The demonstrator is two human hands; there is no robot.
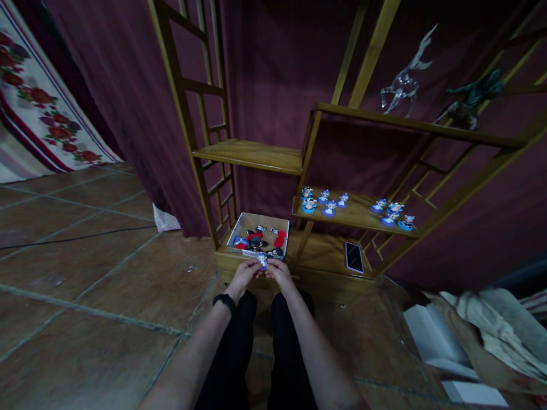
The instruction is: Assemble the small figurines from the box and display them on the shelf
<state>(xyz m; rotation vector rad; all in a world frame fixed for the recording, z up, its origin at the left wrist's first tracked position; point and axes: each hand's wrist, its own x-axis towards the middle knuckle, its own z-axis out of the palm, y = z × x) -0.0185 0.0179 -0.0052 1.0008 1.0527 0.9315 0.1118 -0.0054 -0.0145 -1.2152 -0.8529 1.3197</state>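
Observation:
Between my two hands is a small purple-and-white figurine (pixel 262 260), held upright just in front of an open cardboard box. My left hand (pixel 245 274) pinches it from the left, and my right hand (pixel 278 272) grips its other side. The cardboard box (pixel 282 225) sits on the low shelf and contains several figurines and red and black pieces. On the shelf above and to the right stand several similar figurines, among them a purple one (pixel 329 209) and a blue-based one (pixel 308 205).
A wooden display rack (pixel 256 155) rises ahead of me. A phone (pixel 354 257) lies on its low shelf. Higher up at right are a clear glass deer (pixel 400 91) and a dark green statue (pixel 474 99). White boxes (pixel 438 339) and cloth (pixel 491 322) lie at floor level on the right.

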